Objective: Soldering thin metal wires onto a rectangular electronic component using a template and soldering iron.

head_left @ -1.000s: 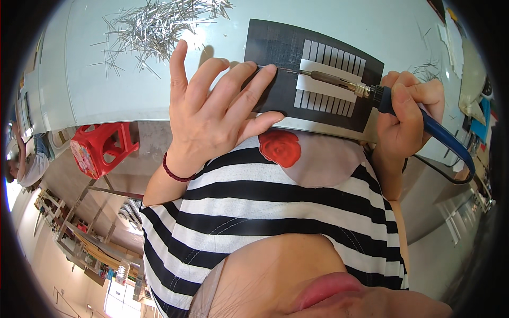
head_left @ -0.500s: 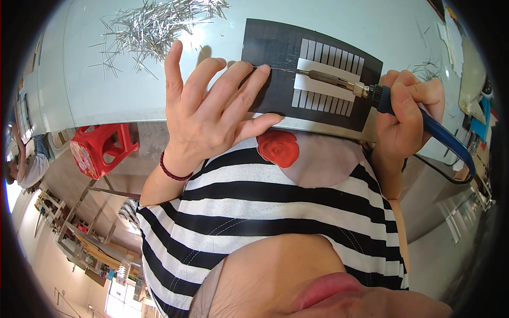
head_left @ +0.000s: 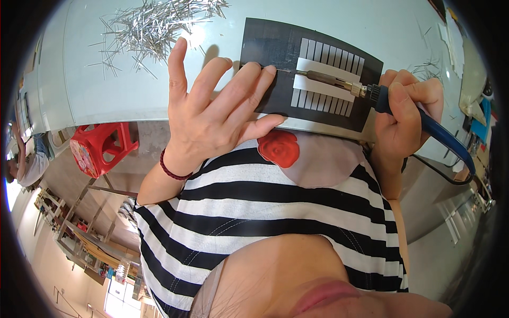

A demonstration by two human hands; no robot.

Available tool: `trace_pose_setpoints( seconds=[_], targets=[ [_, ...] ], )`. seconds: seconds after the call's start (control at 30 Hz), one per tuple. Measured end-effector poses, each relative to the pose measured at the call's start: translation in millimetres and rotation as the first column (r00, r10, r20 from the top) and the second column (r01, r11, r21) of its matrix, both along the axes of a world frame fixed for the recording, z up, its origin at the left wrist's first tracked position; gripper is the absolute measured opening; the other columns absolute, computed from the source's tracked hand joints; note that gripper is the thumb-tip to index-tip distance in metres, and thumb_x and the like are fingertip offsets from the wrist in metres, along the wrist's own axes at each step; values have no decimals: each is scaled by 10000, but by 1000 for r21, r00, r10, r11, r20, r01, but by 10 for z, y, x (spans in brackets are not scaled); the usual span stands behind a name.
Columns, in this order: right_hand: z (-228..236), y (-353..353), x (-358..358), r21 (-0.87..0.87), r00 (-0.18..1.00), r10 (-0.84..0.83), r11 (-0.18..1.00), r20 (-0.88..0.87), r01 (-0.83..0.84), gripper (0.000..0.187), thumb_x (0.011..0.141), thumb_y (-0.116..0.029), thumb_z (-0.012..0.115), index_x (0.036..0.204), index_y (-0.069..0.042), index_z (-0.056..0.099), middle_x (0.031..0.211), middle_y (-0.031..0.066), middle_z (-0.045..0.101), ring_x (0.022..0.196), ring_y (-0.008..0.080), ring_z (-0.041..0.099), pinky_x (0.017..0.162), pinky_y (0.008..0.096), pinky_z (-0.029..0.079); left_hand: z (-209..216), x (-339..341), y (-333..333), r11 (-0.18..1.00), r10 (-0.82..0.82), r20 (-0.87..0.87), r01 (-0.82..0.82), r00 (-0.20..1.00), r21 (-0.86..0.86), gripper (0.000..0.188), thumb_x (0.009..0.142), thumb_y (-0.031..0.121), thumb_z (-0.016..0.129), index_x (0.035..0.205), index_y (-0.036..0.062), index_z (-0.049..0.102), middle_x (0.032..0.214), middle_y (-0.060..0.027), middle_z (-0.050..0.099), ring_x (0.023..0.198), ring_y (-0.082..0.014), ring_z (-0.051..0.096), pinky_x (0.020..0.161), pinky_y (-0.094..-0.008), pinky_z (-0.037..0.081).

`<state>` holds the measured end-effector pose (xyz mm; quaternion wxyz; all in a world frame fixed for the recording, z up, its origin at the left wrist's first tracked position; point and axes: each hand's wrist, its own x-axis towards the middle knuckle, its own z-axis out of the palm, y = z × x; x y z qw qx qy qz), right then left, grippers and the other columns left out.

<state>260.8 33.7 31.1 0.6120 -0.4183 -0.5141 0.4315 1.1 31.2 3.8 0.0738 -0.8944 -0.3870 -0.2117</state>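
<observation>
My right hand (head_left: 405, 108) is closed around the blue handle of a soldering iron (head_left: 331, 79). Its metal barrel points left, lying low over a black board (head_left: 265, 40) with pale panels and rows of narrow bars. A thin wire-like metal piece (head_left: 285, 70) lies on the board, in line with the iron's tip; I cannot tell whether they touch. My left hand (head_left: 209, 119) is open, palm down, its fingers spread. Its index fingertip rests on the board at the thin piece's left end, and the thumb is beside the board's near edge.
A pile of thin silvery metal pieces (head_left: 151, 37) lies on the pale table (head_left: 90, 100), far left. More loose pieces (head_left: 427, 69) are beyond my right hand. The iron's black cable (head_left: 445, 179) loops at the right. A red stool (head_left: 103, 151) and another person (head_left: 34, 167) are at left.
My left hand has shifted slightly to the right, its index fingertip a little further along the board. The soldering iron and my right hand have barely moved.
</observation>
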Motion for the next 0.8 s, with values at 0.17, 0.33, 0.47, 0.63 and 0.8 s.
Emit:
trace_pose_setpoints(
  seconds=[0.17, 0.33, 0.47, 0.63, 0.8],
  targets=[
    [-14, 2, 12, 10, 1000, 14, 1000, 18, -14, 230, 839, 102, 614, 781, -50, 451, 618, -22, 414, 585, 61, 321, 540, 263, 255, -7, -7, -12, 1000, 16, 3, -16, 1000, 10, 530, 891, 619, 598, 1119, 185, 798, 1056, 25, 681, 998, -236, 539, 1142, -603, 327],
    [2, 0, 2, -9, 1000, -2, 1000, 22, 2, 234, 835, 105, 616, 776, -49, 450, 615, -22, 418, 582, 62, 319, 539, 266, 258, -24, -22, -16, 999, 32, 19, -32, 999, 36, 546, 890, 634, 587, 1089, 174, 802, 1029, 22, 695, 981, -238, 546, 1138, -599, 324],
    [-7, -9, 21, 2, 1000, 4, 1000, 22, -4, 232, 835, 107, 613, 776, -48, 451, 613, -22, 417, 579, 62, 317, 538, 269, 258, -24, -3, -27, 999, 38, 23, -39, 999, 34, 543, 886, 632, 596, 1082, 170, 804, 1031, 22, 696, 985, -237, 546, 1136, -597, 325],
    [-5, -11, 17, -3, 1000, 11, 1000, 16, -11, 231, 835, 100, 620, 775, -46, 452, 610, -20, 416, 578, 63, 315, 535, 272, 256, -19, -1, -17, 999, 22, 38, -22, 999, 23, 551, 869, 636, 615, 1064, 159, 810, 1029, 26, 696, 985, -236, 545, 1138, -595, 327],
    [-5, -13, -5, -13, 1000, 8, 1000, 9, -8, 234, 835, 85, 635, 772, -49, 454, 609, -19, 416, 581, 67, 315, 540, 275, 256, -17, 3, -13, 1000, 18, 45, -19, 999, 20, 548, 859, 635, 627, 1058, 159, 813, 1024, 27, 697, 986, -236, 544, 1138, -595, 331]
  ],
)
